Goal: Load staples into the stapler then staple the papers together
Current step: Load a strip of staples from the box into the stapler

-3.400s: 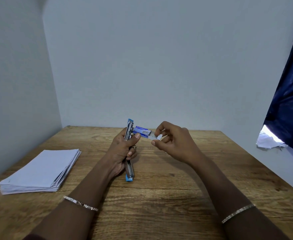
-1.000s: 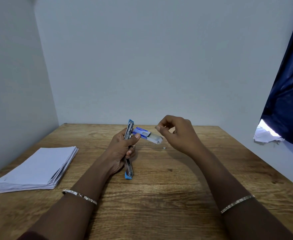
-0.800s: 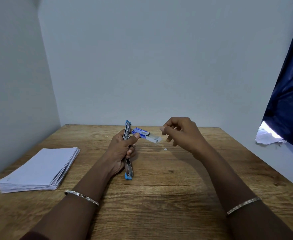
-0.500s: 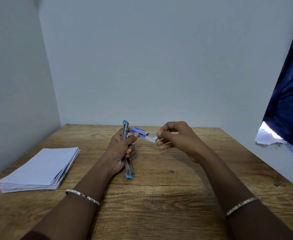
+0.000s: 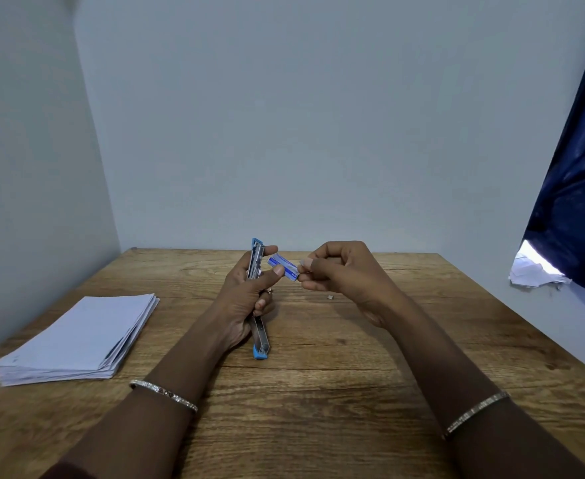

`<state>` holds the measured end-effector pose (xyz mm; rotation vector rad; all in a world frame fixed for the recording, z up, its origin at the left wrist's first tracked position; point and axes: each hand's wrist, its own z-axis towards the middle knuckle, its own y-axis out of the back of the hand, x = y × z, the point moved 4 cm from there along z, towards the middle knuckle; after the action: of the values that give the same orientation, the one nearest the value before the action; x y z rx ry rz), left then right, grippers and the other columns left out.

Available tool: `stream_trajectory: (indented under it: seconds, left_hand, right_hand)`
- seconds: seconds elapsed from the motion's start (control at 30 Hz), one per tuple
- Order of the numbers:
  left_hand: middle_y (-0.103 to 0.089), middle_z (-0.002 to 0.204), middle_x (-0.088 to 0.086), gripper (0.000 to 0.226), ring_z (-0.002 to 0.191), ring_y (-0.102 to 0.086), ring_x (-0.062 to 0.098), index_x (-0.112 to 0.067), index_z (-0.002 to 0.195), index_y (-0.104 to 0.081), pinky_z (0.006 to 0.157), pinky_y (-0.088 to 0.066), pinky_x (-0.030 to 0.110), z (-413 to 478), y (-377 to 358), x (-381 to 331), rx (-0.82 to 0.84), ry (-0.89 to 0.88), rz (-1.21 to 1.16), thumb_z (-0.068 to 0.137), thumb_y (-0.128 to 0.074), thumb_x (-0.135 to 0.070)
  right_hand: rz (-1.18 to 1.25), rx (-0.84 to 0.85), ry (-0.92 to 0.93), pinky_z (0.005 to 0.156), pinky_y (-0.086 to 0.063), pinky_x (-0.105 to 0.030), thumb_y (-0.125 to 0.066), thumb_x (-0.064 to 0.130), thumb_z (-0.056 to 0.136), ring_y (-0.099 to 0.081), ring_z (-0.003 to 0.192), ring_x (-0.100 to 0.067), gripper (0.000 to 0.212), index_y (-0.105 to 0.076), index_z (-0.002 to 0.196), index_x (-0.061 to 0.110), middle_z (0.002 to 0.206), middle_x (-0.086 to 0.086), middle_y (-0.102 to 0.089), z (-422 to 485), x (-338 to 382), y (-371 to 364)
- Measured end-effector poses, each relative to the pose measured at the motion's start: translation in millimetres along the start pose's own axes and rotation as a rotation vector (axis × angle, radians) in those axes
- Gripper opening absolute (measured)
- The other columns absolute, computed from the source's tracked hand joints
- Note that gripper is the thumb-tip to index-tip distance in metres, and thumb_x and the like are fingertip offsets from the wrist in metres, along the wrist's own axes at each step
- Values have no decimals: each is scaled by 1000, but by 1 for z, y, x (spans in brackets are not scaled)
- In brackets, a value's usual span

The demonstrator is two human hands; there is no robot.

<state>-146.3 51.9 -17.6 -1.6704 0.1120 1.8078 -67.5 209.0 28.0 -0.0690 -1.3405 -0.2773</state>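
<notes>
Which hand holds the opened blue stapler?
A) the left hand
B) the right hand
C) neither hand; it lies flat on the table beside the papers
A: the left hand grips the stapler, its thumb also holding the staple box; the right hand only pinches the free end of that box.

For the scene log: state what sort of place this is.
Probably a plain desk corner in a home or office: a wooden table set against bare pale walls, a stack of papers on it, a dark blue curtain at the right.
</notes>
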Motion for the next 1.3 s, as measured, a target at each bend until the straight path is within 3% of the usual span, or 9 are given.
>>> stream_trajectory:
  seconds: [0.17,0.3,0.47,0.73,0.83,0.93,1.07,1.17,1.3]
  left_hand:
    - [-46,80,17,36,30,-30,7,-16,125,-60,35,-26,17,-1,-3,2,36,51,-17,90,-69,-7]
    - [-51,65,13,36,29,-29,7,-13,125,-58,36,-25,16,-4,-9,3,93,59,-1,91,-67,-6]
    - [-63,51,-1,34,27,-30,3,-12,128,-54,33,-26,15,-8,-15,2,161,48,46,95,-61,-4]
    - [-41,48,4,37,29,-30,7,-11,126,-65,34,-24,16,-2,-9,10,52,124,75,89,-69,-9]
    - [-60,80,15,34,29,-31,6,-5,123,-64,34,-26,15,-1,-8,10,10,140,83,91,-69,-12]
    - [-74,117,7,27,32,-34,4,-7,119,-65,32,-29,15,-1,-6,9,-36,139,89,95,-64,-19]
    - [-76,99,9,34,35,-36,6,-8,117,-65,32,-31,16,-2,-5,7,-62,161,54,100,-55,-35]
    - [-64,68,3,40,33,-37,7,-6,111,-63,31,-29,15,-4,-7,5,-49,192,-4,102,-48,-42]
    - [-50,59,2,41,32,-35,8,-7,100,-58,30,-28,16,-6,-10,4,-5,231,-100,104,-42,-43]
  right_hand:
    - [-34,-36,13,67,-60,-24,-73,12,91,-77,79,-22,9,-72,85,5,90,-21,-77,0,3,1]
    - [-162,-116,11,67,-61,-31,-73,20,90,-72,82,-16,13,-73,79,15,87,-4,-73,-1,1,6]
    - [10,-64,-188,63,-63,-28,-73,11,90,-69,60,-15,11,-71,81,7,84,-11,-75,-4,-9,0]
    - [20,-170,-228,60,-62,-21,-74,5,88,-64,52,-16,11,-71,80,-1,74,-13,-72,1,-11,14]
    - [-98,-218,-245,74,-64,-34,-73,6,87,-68,57,-22,10,-75,81,-2,84,-16,-75,4,-13,23]
    - [-227,-238,-280,81,-64,-42,-72,5,85,-72,65,-28,10,-76,80,-3,94,-17,-75,3,-14,29]
    - [-415,-211,-318,68,-65,-35,-72,7,85,-70,54,-22,10,-76,85,-2,86,-17,-76,-3,-14,28]
    - [-504,-195,-331,75,-65,-43,-71,7,86,-69,59,-27,13,-75,88,-5,82,-24,-76,-5,-14,26]
    - [-628,-171,-327,62,-63,-34,-69,7,82,-71,58,-23,12,-73,71,4,64,-16,-74,-9,-12,23]
